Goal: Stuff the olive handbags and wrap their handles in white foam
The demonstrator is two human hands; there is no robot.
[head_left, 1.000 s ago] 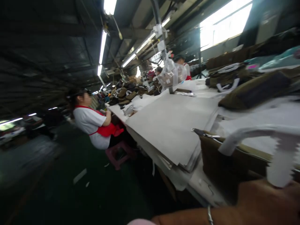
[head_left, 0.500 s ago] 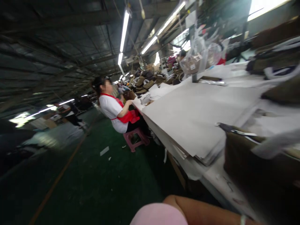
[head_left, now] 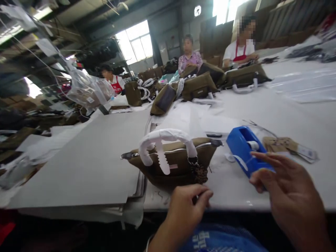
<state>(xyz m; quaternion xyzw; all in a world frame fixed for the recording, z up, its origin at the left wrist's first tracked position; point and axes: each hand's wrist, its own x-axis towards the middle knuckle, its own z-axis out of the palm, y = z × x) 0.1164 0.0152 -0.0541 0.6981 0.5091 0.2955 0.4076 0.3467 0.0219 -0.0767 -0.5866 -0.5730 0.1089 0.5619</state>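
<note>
An olive handbag with white-wrapped handles stands on the table in front of me, a patterned charm hanging at its right side. Just below the bag is my left hand, fingers curled and thumb against the index finger; anything between them is too small to make out. My right hand is at the right, beside a blue tape dispenser, its index finger stretched over the dispenser's near end and nothing visible in its palm. Brown tags with cords lie behind that hand.
A stack of large grey sheets covers the table's left part. More olive bags stand farther back. Clear plastic sheets lie at the back right. Several people are at the far side. A plastic bag hangs at the upper left.
The view has swung right from the aisle and seated person to the table. Both hands, the whole handbag and the tape dispenser are now in view.
</note>
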